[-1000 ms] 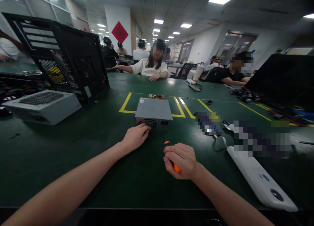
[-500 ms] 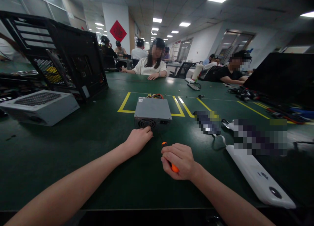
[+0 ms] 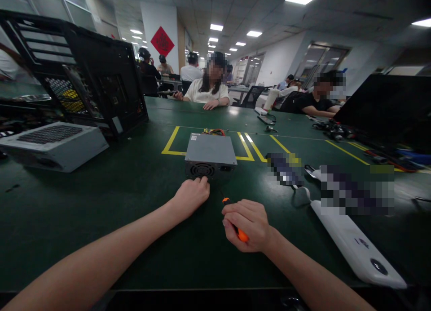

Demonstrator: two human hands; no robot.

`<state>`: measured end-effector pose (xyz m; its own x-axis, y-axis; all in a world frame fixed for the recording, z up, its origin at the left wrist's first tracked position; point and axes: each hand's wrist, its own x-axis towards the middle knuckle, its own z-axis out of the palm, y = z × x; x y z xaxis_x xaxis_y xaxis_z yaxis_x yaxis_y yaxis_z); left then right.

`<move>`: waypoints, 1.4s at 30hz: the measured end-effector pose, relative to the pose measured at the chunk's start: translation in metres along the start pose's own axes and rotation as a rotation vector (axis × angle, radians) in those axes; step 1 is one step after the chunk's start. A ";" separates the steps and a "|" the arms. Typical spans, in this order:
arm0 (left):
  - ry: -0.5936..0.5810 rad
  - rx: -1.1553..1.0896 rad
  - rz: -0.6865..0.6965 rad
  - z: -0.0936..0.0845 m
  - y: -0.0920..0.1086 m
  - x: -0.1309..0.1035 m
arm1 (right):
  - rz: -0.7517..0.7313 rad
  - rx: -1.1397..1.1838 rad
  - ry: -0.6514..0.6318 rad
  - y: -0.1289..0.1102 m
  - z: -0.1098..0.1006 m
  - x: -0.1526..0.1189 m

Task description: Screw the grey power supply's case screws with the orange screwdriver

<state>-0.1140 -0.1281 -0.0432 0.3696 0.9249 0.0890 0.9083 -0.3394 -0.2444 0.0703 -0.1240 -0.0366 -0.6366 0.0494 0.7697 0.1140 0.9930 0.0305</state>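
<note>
A grey computer power supply [image 3: 211, 148] sits on the green table in front of me, its fan grille and socket facing me and coloured wires behind it. My left hand [image 3: 193, 194] is just in front of its lower edge, fingers curled together; whatever they pinch, if anything, is hidden. In my right hand [image 3: 247, 224] is an orange and black screwdriver [image 3: 242, 234], gripped round the handle. Its thin dark shaft points toward the power supply, and the tip is hard to make out against the table.
A second power supply [image 3: 59, 144] and an open black computer case [image 3: 101, 82] stand at the left. On the right are a white elongated device [image 3: 358, 248], blurred-out items, cables and a dark monitor [image 3: 387, 117]. A person [image 3: 208, 88] sits across the table.
My left fingers have dropped slightly from the fan grille toward the lower edge. My right hand with the screwdriver has shifted slightly back toward me. The person across has moved one hand.
</note>
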 end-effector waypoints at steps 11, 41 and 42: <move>0.007 -1.773 -0.443 0.013 -0.008 0.010 | -0.130 -0.074 0.028 -0.011 -0.008 0.003; -0.093 -2.382 -0.487 0.016 -0.012 0.013 | 0.436 -0.433 0.233 0.082 -0.023 -0.012; -0.100 -2.391 -0.482 0.017 -0.012 0.013 | 0.453 -0.444 0.228 0.086 -0.024 -0.013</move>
<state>-0.1231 -0.1091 -0.0554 0.2197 0.9406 -0.2588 -0.4975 0.3362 0.7997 0.1071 -0.0420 -0.0289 -0.2804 0.3779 0.8823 0.6657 0.7388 -0.1049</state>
